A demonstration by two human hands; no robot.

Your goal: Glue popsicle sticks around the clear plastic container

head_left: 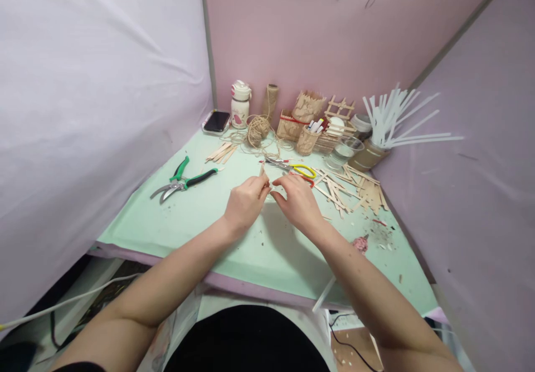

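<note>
Close together over the middle of the table, both my hands meet at the fingertips. My left hand [247, 203] is closed, pinching a short wooden craft stick [262, 169] whose end pokes up above the fingers. The curled thumb and forefinger of my right hand [300, 203] come up against the left fingertips. Something small and pale shows between them, too small to make out. Just beyond the right hand lie yellow-handled scissors [303, 170] and a red-handled tool [308, 182], partly hidden by that hand.
Green-handled pruning shears [184, 181] lie at left. Loose craft sticks [336, 191] spread at right, near a clear plastic cup [343, 151] and a holder of white glue sticks [387, 124]. Behind are twine [258, 131], a bottle [240, 107], a phone [218, 121] and a pen cup [307, 142].
</note>
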